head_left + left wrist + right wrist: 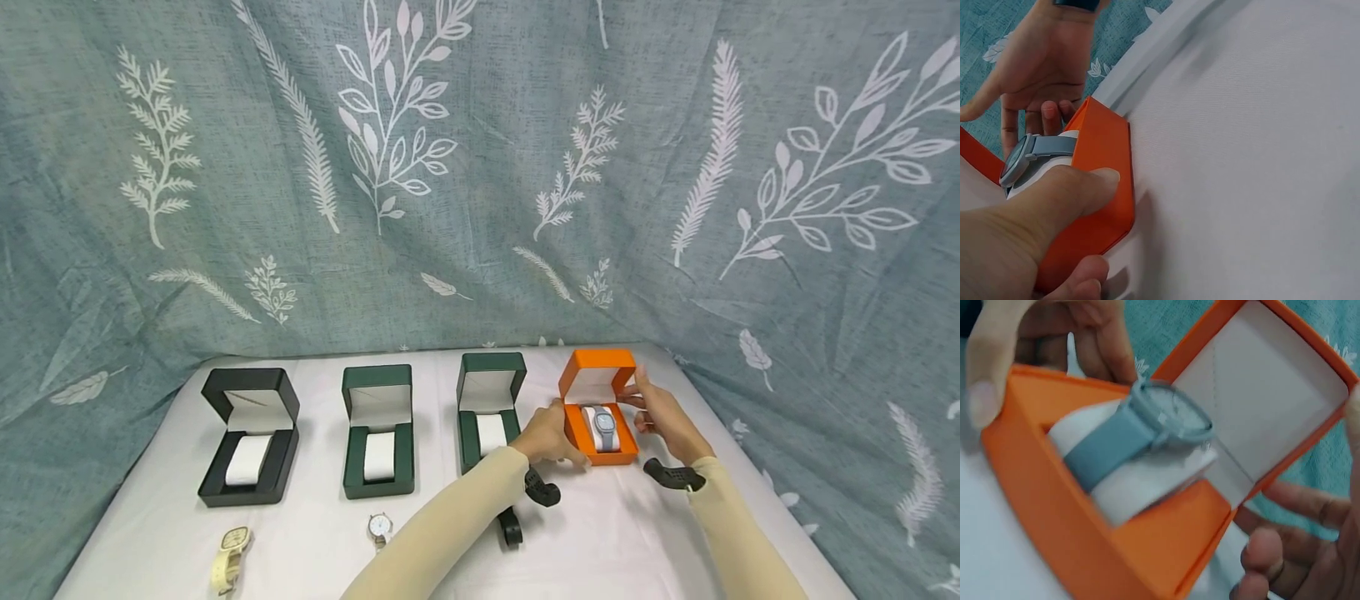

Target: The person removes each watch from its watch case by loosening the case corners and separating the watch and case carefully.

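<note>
An orange watch box (576, 427) stands with its lid (599, 358) raised at the right of the table. Inside, a blue-grey watch (604, 422) is wrapped round a white cushion (1141, 500). My left hand (550, 435) grips the box at its left side, the thumb (1100, 187) on the front face and the other fingers around the side. At the box's right side is my right hand (664, 419), its fingers loosely bent beside the hinge and its thumb along the lid's edge.
Left of the orange box stand two green watch boxes (468, 442) (356, 467) and a black box (277, 475), lids raised, white cushions inside. In front lie a cream watch (228, 554), a silver watch (379, 525) and a black strap (511, 528), partly behind my left forearm. A patterned curtain (480, 167) hangs behind.
</note>
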Available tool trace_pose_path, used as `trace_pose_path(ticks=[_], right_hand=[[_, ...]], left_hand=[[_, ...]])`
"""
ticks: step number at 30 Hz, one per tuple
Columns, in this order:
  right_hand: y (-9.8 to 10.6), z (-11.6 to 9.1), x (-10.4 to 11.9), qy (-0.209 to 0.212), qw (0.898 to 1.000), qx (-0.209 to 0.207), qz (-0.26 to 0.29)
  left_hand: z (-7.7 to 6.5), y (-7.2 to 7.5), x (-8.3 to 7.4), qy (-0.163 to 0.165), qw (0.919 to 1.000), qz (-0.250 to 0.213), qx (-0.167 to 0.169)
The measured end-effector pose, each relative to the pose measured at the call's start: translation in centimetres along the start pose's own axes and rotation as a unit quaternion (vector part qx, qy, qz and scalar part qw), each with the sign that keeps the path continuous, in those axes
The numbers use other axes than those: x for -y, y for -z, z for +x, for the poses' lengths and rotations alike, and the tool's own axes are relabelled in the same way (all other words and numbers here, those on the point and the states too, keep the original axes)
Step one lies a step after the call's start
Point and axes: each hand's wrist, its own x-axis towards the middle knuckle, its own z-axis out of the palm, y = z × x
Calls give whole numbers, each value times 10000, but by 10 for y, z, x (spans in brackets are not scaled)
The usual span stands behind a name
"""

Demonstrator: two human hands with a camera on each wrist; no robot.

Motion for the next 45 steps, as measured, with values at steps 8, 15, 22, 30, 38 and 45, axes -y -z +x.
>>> trace_pose_path(ticks=[8, 15, 22, 30, 38, 45], right_hand=[[6, -6, -21, 395, 9991, 65, -151], [11, -17, -30, 586, 9973, 421, -148], [14, -25, -36, 565, 9954, 739, -227], [13, -28, -43, 424, 9944, 967, 67], [13, -27, -45, 391, 9932, 1091, 64], [13, -26, -46, 377, 9924, 1175, -31]], left_hand=[[2, 0, 2, 60, 10000, 67, 40], [2, 0, 2, 3, 9999, 117, 59], [2, -1, 2, -3, 9999, 133, 99], [2, -2, 1, 26, 9998, 200, 85], [1, -3, 1, 78, 9998, -147, 118], [1, -2, 0, 113, 9999, 25, 108]])
